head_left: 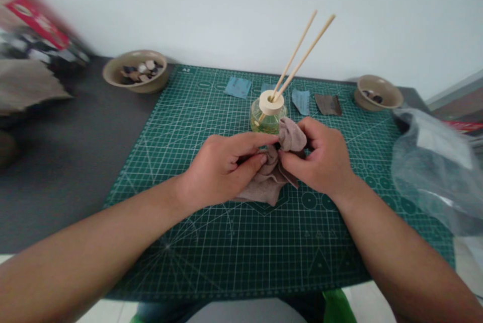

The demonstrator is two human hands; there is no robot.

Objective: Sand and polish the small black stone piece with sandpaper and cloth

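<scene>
A crumpled greyish-brown cloth (264, 188) is bunched between my two hands above the cutting mat. My left hand (226, 167) pinches it from the left, thumb and index finger pressed into the folds. From the right, my right hand (320, 154) grips a bunched-up part of the same cloth. Anything wrapped inside the folds is hidden. Just behind the cloth stands a glass reed diffuser (268, 111) with a pale wooden collar, greenish contents and two wooden sticks leaning right.
The green cutting mat (245, 252) covers much of the dark table. Bowls of small stones stand at back left (136, 71) and back right (378, 92). Small packets (237, 87) lie along the mat's far edge. A clear plastic bag (433, 167) rests at right.
</scene>
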